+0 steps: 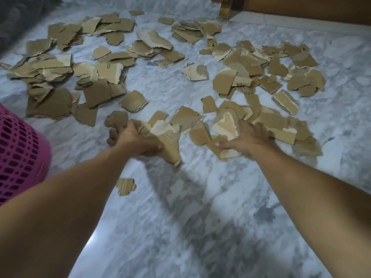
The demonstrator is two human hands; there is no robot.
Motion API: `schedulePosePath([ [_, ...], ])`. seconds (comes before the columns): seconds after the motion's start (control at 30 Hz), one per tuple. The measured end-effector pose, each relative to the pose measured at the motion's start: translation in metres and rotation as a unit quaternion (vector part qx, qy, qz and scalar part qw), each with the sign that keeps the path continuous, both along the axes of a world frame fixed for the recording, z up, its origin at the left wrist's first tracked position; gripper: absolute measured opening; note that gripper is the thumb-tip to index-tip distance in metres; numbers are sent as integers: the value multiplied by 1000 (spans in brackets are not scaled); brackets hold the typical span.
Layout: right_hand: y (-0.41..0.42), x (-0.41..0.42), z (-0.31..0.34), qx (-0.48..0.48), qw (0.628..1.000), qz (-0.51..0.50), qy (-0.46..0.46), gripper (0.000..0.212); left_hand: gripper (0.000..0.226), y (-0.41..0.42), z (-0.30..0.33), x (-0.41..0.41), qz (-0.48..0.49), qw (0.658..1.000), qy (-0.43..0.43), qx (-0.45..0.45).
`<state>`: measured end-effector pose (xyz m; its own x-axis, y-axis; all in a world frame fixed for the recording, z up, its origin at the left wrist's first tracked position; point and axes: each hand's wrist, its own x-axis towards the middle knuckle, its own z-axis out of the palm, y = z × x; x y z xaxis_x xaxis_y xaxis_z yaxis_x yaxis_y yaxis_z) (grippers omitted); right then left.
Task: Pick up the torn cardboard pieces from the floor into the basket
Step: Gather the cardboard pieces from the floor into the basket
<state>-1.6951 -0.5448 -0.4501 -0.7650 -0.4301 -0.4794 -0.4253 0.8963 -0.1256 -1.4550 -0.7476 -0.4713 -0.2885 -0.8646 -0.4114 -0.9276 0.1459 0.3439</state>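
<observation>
Both hands gather torn cardboard
Left hand (130, 135) and right hand (249, 137) each clutch brown cardboard pieces (168, 137); one scrap (108, 70) reads "8".

Basket (22, 149) cropped at left edge

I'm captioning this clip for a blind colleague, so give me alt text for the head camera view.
Two bare hands, left hand and right hand, gather torn cardboard pieces from a grey marble floor. Many more scraps lie scattered beyond them, and a pink perforated basket stands at the left edge.
</observation>
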Motion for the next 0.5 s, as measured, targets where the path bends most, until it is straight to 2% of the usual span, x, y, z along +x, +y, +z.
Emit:
schedulePosePath([
  [0.07,-9,15,-2,-14,999,36,18,125,99,1,1,-7,-33,998,-20,-41],
  [0.17,-13,20,2,-54,996,63,43,122,121,0,2,-13,-50,996,-53,-53],
  [0.23,-6,9,5,-70,995,29,61,129,137,-2,3,-11,-51,996,-58,-40],
  [0.3,6,-9,7,-87,995,-37,35,139,145,-4,3,-9,-43,997,-54,-29],
  [0.4,20,-27,8,-76,994,-75,-36,143,140,-5,-1,-12,-36,998,-46,-34],
  [0.5,15,-19,6,-63,996,-48,-41,137,110,-1,-3,-20,-22,1000,5,0],
])
